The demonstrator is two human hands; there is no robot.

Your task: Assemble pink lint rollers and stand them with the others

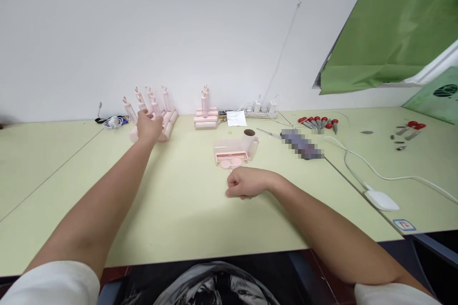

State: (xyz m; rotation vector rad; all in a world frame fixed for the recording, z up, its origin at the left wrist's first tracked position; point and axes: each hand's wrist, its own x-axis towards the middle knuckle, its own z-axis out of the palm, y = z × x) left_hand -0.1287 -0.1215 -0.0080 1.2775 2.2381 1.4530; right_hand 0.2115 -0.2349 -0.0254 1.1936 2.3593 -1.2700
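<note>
My left hand (149,127) reaches to the back left, its fingers curled round one of several pink lint rollers (171,124) standing with their handles up. The hand hides part of that roller. My right hand (248,182) rests closed near the table's middle; what its fingers hold, if anything, is hidden. Just beyond it lie a pink roller frame (232,156) with round pink pieces, a clear cover (226,145), a white paper roll (248,139) upright on its end, and a pale handle (253,148).
More pink lint rollers (206,119) stand at the back centre. Behind are a white paper (236,118) and a power strip (263,115). To the right lie a blurred-out dark object (302,144), red-ended grey tools (317,122) and a white charger (382,200) with its cable.
</note>
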